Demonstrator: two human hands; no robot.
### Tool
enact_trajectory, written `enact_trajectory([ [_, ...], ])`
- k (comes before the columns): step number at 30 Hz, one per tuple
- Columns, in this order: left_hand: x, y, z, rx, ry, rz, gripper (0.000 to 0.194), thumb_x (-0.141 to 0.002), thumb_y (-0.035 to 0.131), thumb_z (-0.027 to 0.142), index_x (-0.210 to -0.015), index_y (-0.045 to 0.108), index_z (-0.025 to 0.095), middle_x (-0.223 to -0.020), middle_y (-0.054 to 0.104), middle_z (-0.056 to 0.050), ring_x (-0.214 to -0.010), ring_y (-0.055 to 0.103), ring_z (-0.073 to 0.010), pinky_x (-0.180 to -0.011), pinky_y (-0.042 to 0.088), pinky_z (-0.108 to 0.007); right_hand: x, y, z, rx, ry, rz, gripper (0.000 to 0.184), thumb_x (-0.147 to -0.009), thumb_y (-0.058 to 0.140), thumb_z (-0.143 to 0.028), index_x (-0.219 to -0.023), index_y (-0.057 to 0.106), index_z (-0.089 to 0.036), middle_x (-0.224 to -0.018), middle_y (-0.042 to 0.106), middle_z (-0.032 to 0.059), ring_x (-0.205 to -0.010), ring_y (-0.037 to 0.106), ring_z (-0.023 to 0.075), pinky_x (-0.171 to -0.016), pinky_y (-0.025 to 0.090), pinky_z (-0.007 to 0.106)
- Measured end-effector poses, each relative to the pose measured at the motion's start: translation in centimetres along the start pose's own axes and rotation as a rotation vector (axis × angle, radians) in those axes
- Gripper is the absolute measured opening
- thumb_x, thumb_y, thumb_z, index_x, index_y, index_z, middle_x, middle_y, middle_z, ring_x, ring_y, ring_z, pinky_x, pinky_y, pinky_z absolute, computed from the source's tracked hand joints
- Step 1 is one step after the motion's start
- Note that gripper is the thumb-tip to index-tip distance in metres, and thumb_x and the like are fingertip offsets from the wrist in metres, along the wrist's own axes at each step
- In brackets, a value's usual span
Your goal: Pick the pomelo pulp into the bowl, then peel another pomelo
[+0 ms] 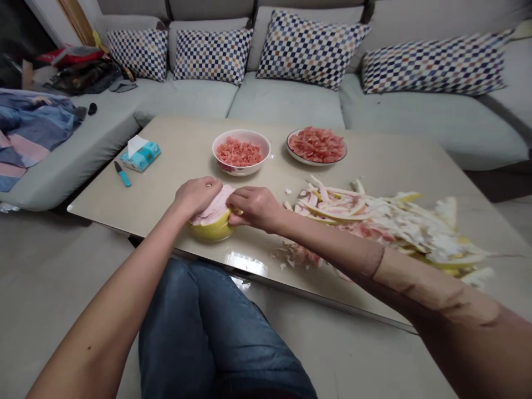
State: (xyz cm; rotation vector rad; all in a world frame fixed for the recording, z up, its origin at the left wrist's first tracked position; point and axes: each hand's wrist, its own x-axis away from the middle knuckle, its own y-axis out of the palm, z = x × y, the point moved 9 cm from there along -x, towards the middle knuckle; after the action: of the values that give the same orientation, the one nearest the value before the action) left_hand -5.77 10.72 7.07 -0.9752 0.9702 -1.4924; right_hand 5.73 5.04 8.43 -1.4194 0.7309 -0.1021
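A pomelo (213, 221) with yellow rind below and pale pink pith on top sits near the front edge of the beige table (399, 160). My left hand (195, 194) grips its left upper side. My right hand (255, 206) pinches the rind at its right edge. Both hands touch the fruit.
A white bowl (241, 152) and a plate (316, 146), both with red pomelo flesh, stand behind the fruit. A heap of peel (386, 221) lies to the right. A tissue pack (141, 155) and a teal knife (122, 174) lie at the left. A grey sofa (286, 100) with checked cushions surrounds the table.
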Motion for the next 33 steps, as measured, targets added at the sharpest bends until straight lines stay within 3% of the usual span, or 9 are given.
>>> enact_trajectory([
  [12, 0.6, -0.3, 0.5, 0.010, 0.022, 0.021, 0.045, -0.090, 0.035, 0.053, -0.089, 0.071, 0.026, -0.094, 0.075, -0.005, -0.079, 0.061, -0.0222, -0.062, 0.036, -0.028, 0.1, 0.4, -1.7, 0.042, -0.161, 0.137, 0.050, -0.099, 0.036, -0.052, -0.076, 0.061, -0.016, -0.073, 0.060, 0.0093, -0.070, 0.045, 0.0205, -0.065, 0.035, 0.033],
  [16, 0.5, -0.3, 0.4, 0.030, 0.048, 0.047, 0.044, -0.090, 0.038, 0.051, -0.088, 0.072, 0.024, -0.091, 0.075, -0.006, -0.078, 0.061, -0.0222, -0.062, 0.036, -0.028, 0.6, -0.1, -2.0, -0.035, -0.175, 0.220, 0.048, -0.100, 0.034, -0.049, -0.074, 0.059, -0.017, -0.072, 0.060, 0.0083, -0.069, 0.047, 0.0207, -0.066, 0.039, 0.033],
  [19, 0.5, -0.2, -0.5, 0.108, 0.093, 0.071, 0.042, -0.090, 0.038, 0.047, -0.091, 0.073, 0.023, -0.097, 0.076, -0.005, -0.085, 0.063, -0.0219, -0.069, 0.041, -0.028, 1.3, -1.0, -2.1, -0.159, -0.147, 0.266, 0.035, -0.100, 0.038, -0.042, -0.090, 0.061, -0.017, -0.087, 0.064, 0.0104, -0.084, 0.055, 0.0224, -0.077, 0.045, 0.036],
  [22, 0.5, -0.2, -1.9, 0.285, 0.125, 0.077, 0.040, -0.090, 0.040, 0.042, -0.099, 0.073, 0.022, -0.107, 0.075, -0.002, -0.098, 0.064, -0.0207, -0.083, 0.044, -0.027, 1.9, -1.4, -2.5, -0.254, -0.122, 0.260, 0.035, -0.098, 0.045, -0.046, -0.113, 0.057, -0.016, -0.111, 0.062, 0.0155, -0.106, 0.055, 0.0253, -0.091, 0.045, 0.041],
  [24, 0.6, -0.1, -2.7, 0.380, 0.138, 0.070, 0.039, -0.090, 0.041, 0.041, -0.102, 0.073, 0.021, -0.110, 0.074, -0.001, -0.102, 0.064, -0.0204, -0.087, 0.045, -0.027, 1.6, -1.3, -2.6, -0.286, -0.105, 0.238, 0.043, -0.096, 0.048, -0.052, -0.117, 0.056, -0.015, -0.114, 0.060, 0.0171, -0.107, 0.054, 0.0266, -0.092, 0.045, 0.042],
  [29, 0.6, 0.0, -3.8, 0.502, 0.136, 0.074, 0.039, -0.089, 0.042, 0.040, -0.100, 0.073, 0.019, -0.106, 0.075, -0.002, -0.100, 0.065, -0.0206, -0.088, 0.047, -0.027, -0.7, -1.2, -3.0, -0.340, -0.174, 0.194, 0.048, -0.094, 0.046, -0.059, -0.107, 0.059, -0.015, -0.102, 0.062, 0.0143, -0.096, 0.053, 0.0254, -0.086, 0.044, 0.040],
  [33, 0.9, -0.1, -3.5, 0.467, 0.170, 0.091, 0.039, -0.090, 0.043, 0.041, -0.102, 0.073, 0.019, -0.107, 0.075, -0.003, -0.102, 0.065, -0.0211, -0.090, 0.047, -0.028, -1.5, -1.1, -3.7, -0.332, -0.251, 0.156, 0.056, -0.097, 0.031, -0.063, -0.096, 0.059, -0.015, -0.095, 0.062, 0.0138, -0.091, 0.051, 0.0251, -0.083, 0.041, 0.039],
])
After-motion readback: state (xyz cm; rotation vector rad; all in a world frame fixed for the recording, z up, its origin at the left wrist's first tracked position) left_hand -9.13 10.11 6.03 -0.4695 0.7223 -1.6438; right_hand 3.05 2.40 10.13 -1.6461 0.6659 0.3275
